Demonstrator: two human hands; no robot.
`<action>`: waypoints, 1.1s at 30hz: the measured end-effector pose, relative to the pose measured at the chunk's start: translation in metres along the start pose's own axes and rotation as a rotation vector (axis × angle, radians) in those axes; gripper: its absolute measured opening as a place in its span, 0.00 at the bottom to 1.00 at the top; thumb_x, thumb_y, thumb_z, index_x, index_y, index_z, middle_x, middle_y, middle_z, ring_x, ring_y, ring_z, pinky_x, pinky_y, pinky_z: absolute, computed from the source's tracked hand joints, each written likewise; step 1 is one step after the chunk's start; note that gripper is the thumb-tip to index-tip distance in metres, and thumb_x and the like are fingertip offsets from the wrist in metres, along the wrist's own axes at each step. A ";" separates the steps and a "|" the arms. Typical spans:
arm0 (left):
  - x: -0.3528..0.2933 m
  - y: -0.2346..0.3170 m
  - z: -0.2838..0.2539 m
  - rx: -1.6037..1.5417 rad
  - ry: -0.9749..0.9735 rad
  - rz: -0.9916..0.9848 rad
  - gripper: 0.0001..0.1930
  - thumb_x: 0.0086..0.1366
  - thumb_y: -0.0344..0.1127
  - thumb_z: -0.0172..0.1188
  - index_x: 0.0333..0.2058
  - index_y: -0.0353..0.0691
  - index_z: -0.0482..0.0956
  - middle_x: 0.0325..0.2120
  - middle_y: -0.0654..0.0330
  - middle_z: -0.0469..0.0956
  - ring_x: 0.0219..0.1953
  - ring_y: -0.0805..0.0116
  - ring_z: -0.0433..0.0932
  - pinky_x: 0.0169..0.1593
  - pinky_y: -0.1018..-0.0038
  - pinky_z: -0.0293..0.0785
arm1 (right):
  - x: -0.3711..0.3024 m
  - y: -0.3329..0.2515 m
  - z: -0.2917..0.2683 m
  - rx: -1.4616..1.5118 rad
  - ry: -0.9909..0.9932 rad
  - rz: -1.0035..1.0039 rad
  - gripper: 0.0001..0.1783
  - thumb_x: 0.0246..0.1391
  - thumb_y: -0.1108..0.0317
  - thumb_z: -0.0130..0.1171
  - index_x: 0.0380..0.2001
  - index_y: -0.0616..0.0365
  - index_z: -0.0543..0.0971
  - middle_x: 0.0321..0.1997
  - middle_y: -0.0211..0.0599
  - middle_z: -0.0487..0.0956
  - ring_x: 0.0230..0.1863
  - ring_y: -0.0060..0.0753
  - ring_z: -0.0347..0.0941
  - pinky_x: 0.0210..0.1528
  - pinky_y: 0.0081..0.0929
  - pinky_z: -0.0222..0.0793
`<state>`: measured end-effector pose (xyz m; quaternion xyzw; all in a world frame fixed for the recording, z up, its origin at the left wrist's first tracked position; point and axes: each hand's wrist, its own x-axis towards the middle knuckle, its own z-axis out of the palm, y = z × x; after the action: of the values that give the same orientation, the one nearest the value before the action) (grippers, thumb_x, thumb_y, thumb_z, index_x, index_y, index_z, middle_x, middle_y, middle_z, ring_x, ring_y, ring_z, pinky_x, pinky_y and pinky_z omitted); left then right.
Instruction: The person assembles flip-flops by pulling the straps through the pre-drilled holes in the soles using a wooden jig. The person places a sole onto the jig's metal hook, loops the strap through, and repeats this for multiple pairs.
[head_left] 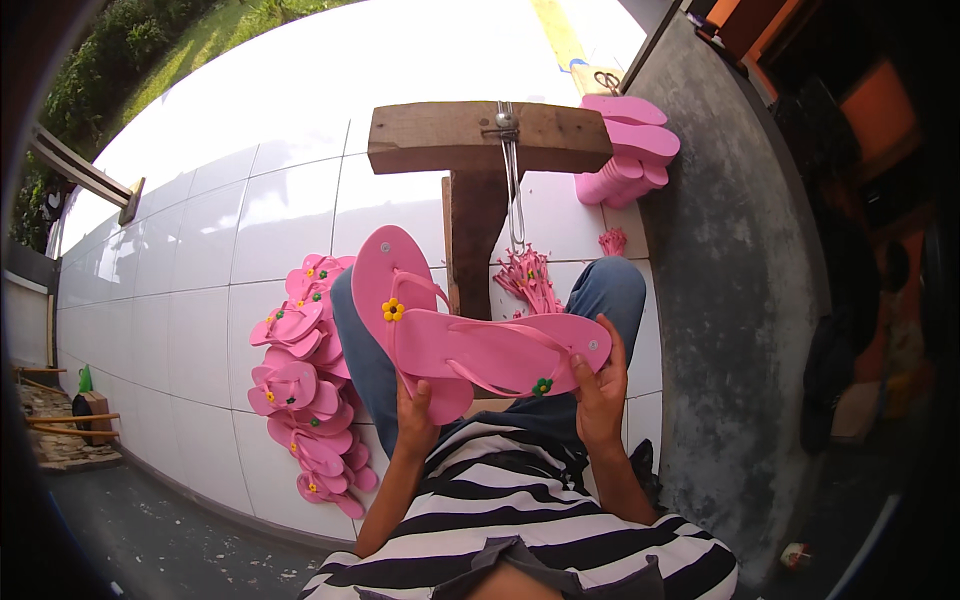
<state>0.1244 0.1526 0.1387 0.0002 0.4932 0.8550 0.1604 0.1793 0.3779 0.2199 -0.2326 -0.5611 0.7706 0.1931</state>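
Observation:
Two pink flip-flops are held up above my lap, one laid across the other. The flip-flop with a yellow flower [385,268] stands nearly upright, and my left hand [418,415] is closed around its lower end. Across it lies the flip-flop with a green flower [430,340], almost level, its sole partly covering the first one. My right hand [600,390] grips this second flip-flop at its right end, thumb on top. Whether my left fingers also touch the second one's left end is hidden.
A wooden T-shaped stand [430,135] rises ahead, with a metal tool [513,190] hanging from its crossbar. Finished-looking flip-flops [310,445] are heaped to the left. Pink straps [530,280] lie bundled beyond my knees. Pink soles [640,140] are stacked at the far right near scissors [607,80].

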 end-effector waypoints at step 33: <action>0.070 0.072 -0.061 0.109 0.432 0.148 0.18 0.67 0.40 0.62 0.50 0.34 0.76 0.42 0.64 0.79 0.42 0.77 0.76 0.47 0.77 0.72 | -0.012 0.128 0.057 -0.162 -0.597 0.396 0.15 0.70 0.59 0.48 0.50 0.57 0.73 0.44 0.34 0.77 0.39 0.21 0.75 0.41 0.21 0.70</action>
<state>0.0289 0.0868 0.1573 -0.1379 0.5603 0.8166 -0.0124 0.1513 0.2895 0.1146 -0.1162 -0.5958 0.7802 -0.1509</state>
